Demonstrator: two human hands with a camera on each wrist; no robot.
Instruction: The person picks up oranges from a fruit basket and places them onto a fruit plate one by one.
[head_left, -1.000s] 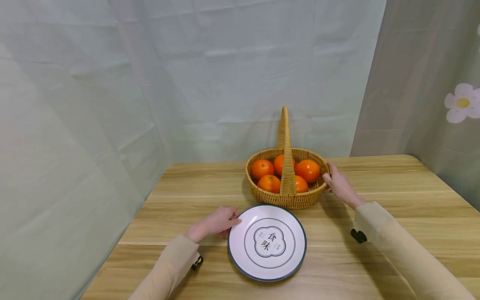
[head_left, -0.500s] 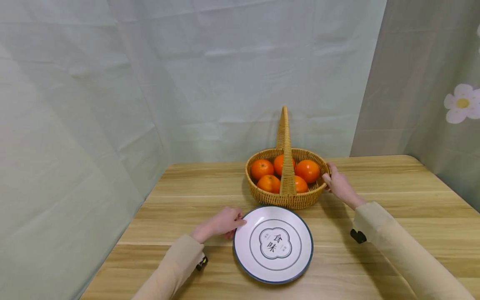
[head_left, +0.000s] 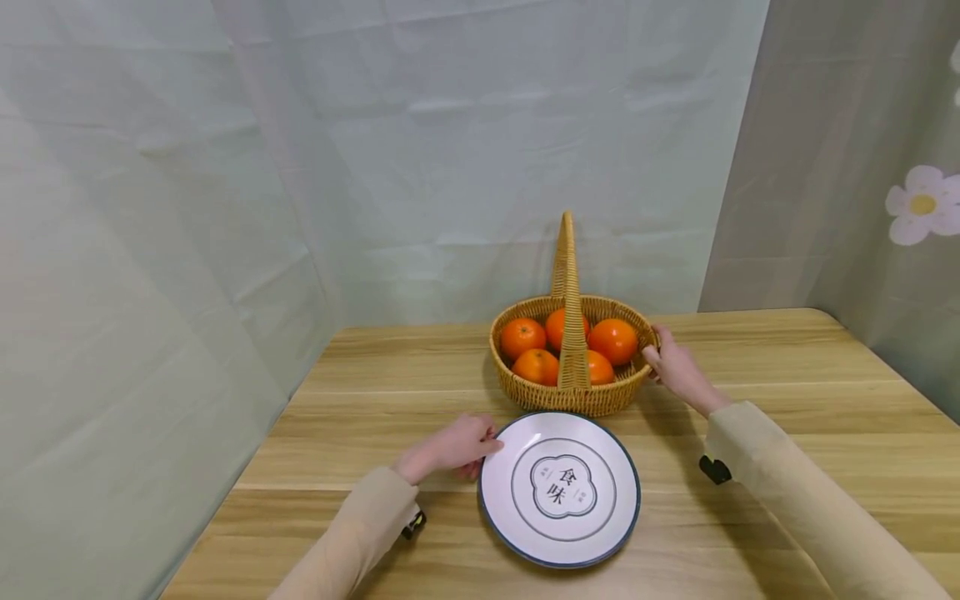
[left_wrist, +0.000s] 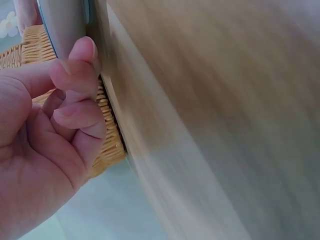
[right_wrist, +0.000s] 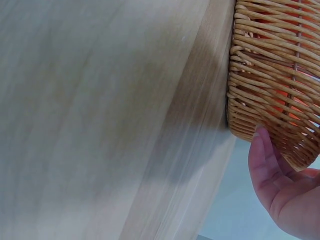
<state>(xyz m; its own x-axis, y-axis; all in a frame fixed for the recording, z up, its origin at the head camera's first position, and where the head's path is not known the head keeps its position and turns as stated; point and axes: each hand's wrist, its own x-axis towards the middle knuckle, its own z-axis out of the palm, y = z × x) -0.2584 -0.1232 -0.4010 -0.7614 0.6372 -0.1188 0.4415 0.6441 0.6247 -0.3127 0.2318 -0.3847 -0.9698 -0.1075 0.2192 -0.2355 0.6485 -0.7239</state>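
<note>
A white plate (head_left: 558,546) with a dark blue rim and printed characters lies in front of the basket in the head view. My left hand (head_left: 459,446) pinches its left edge, thumb over the rim and the other fingers curled at the side. The left wrist view shows those fingers (left_wrist: 82,122) bent close by the plate (left_wrist: 65,25). Behind the plate stands a wicker basket (head_left: 573,404) with a tall handle, holding several oranges (head_left: 613,342). At the basket's right end my right hand (head_left: 678,371) grips the rim, its fingers (right_wrist: 262,160) along the outer wall.
Both things stand on a wood-grain table (head_left: 405,358). A pale cloth backdrop (head_left: 450,167) hangs behind the table and along its left side. A grey-brown cloth with a flower print (head_left: 924,205) hangs at the right.
The plate has slid to the right along with my left hand, staying in front of the basket. My right hand and the basket have kept their place.
</note>
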